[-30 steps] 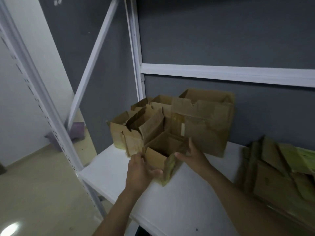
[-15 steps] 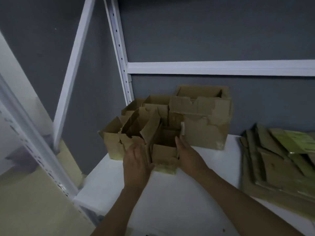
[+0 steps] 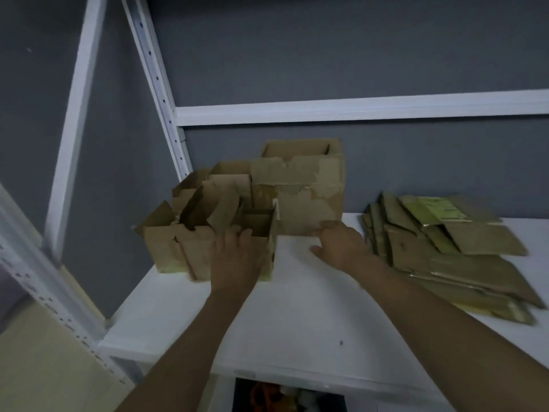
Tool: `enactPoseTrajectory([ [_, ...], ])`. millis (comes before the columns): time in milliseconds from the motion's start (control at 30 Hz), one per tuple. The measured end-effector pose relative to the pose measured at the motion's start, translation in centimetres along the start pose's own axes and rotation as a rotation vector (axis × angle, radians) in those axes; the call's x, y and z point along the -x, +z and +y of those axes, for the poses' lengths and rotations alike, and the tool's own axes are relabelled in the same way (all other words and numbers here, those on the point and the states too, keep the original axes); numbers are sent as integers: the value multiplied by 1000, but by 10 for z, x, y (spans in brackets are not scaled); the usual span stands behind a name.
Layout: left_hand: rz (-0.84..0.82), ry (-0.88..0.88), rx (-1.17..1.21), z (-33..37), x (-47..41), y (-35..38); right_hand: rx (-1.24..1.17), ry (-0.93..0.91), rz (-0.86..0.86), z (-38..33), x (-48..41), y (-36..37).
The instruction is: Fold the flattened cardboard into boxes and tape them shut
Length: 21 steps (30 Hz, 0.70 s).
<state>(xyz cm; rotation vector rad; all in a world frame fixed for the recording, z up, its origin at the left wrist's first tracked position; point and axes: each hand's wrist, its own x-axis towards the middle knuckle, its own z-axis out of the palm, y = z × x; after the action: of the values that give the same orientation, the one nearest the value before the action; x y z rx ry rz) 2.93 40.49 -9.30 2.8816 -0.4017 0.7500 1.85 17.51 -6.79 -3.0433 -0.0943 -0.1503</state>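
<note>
The small open-topped box [image 3: 263, 224] stands on the shelf [image 3: 297, 322], tight against the other folded boxes [image 3: 190, 242]. The left hand [image 3: 237, 257] rests on its near wall, fingers fairly straight. The right hand [image 3: 341, 245] hangs loose and empty beside the flat cardboard pile [image 3: 445, 248]. This box looks parked; next, lift a fresh flat piece.

Storeroom or packing area. Evidence: white steel racking with perforated upright [image 3: 160, 93], diagonal brace [image 3: 74, 114] and cross beam [image 3: 356, 110]; white shelf [image 3: 297, 322] against plain grey wall [image 3: 297, 49]; cluster of open cardboard boxes [image 3: 303, 188]; stack of flattened cardboard [image 3: 445, 251] near it on the same shelf.
</note>
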Motion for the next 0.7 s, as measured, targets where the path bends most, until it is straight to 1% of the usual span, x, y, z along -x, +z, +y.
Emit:
enactPoseTrajectory([
  [67,-51,27,37,33,-10,-4,69,34,14,34,14,-10],
  [200,-143,73,9,114,-27,3,132,56,44,112,56,-32],
  [400,-219,168,102,245,-35,21,51,156,-15,235,107,-50],
  [467,-246,186,94,281,-33,27,23,193,-22,268,117,-53],
  [600,-307,250,105,338,-40,44,-17,239,-84,322,125,-52],
  [700,-407,284,120,366,-55,59,53,187,-123,352,119,-40],
])
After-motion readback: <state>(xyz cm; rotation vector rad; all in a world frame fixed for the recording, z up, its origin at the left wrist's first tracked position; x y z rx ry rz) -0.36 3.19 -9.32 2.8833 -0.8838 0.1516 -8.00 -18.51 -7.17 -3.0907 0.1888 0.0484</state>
